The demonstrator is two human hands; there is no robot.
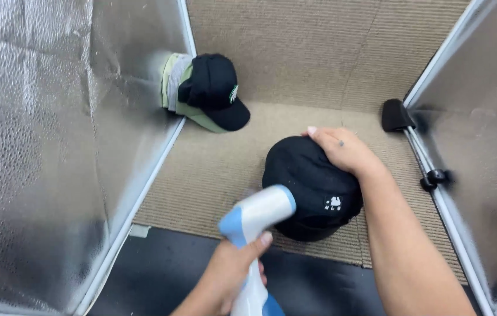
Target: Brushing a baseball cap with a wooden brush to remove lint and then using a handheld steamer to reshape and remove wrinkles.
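A black cap point(313, 187) with a small white emblem lies on the beige ribbed carpet point(213, 169) in the middle. My right hand point(342, 149) rests on top of its crown, fingers curled over it. My left hand point(231, 275) grips the handle of a white and blue handheld steamer point(257, 216), whose head points at the cap's near left side, almost touching it.
A stack of caps point(204, 90), black on top with green and grey ones behind, leans against the left silver reflective panel point(55, 146). Another silver panel point(482, 146) stands at the right, with black clips point(397, 115) on its frame. Dark flooring point(161, 269) lies below the carpet.
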